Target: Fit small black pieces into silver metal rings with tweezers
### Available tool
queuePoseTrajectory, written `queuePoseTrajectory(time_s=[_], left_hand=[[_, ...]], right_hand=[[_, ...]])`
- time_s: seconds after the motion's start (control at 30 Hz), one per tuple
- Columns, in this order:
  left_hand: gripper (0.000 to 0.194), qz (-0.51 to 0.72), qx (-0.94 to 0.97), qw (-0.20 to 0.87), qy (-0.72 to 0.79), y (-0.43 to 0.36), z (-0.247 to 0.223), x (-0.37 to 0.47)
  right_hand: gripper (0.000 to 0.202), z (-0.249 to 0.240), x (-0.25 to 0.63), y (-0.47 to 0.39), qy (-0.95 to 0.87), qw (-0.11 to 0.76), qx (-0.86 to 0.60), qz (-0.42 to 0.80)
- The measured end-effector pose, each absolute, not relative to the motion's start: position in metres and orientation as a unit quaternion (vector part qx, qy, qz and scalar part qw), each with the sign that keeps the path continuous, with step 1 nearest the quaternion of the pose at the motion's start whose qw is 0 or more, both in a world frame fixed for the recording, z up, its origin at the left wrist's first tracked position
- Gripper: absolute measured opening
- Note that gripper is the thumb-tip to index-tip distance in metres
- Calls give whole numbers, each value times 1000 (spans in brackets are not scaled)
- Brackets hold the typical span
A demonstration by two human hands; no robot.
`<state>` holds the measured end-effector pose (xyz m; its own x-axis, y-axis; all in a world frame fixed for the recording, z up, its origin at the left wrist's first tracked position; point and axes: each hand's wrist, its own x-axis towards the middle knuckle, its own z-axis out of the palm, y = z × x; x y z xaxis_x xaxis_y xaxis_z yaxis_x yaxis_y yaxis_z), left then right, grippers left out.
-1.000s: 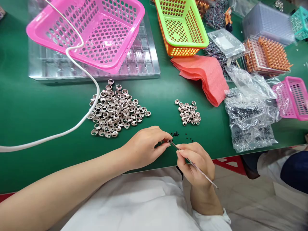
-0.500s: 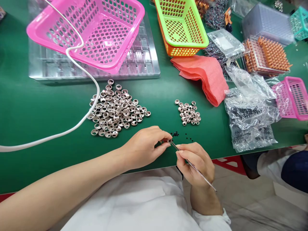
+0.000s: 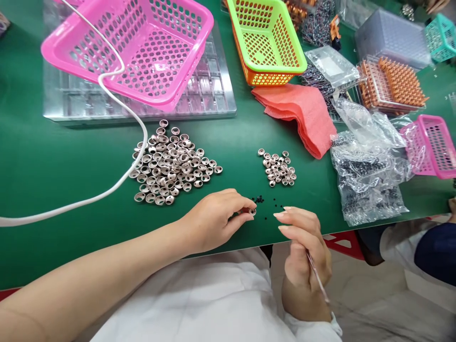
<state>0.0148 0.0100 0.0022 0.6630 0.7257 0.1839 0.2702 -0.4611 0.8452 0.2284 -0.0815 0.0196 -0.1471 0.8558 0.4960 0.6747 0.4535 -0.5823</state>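
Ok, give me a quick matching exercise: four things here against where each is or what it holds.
1. Left hand
2. Right hand
3. White cable
4. Coral cloth

A. Beside the nested green and orange baskets
B. Pinching a small metal ring
C. Holding a thin tool
D. Across the large pink basket

Pairs: 1-B, 2-C, 3-D, 4-A

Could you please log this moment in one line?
left hand: pinching metal ring | right hand: holding slim tool, off ring | nearby: small black pieces
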Motion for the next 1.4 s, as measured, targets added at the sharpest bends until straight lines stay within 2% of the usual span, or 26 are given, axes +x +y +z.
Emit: queuePoseTrajectory(time_s=[0.1,0.37,0.57,0.77,1.17,1.4], left_hand=[[10,287,811,422,285,10,3,15],[14,297,824,418,240,7,2,14],[15,294,831,414,228,7,2,15],[17,278,828,427,233,4,1,15],[12,304,792,472,239,0,6,16],[11,314,785,483,230,-2,10,18]], right_hand=[[34,21,231,-81,-728,432,-517,126],[35,0,236,-63,-830,339,-427,116],[29,0,239,-60,-866,310,-387,69],[32,-2,245,-63,-886,288,-358,67],[22,17,243,-54,-915,283,-286,25],[27,16,245,-55,-914,289,-280,44]])
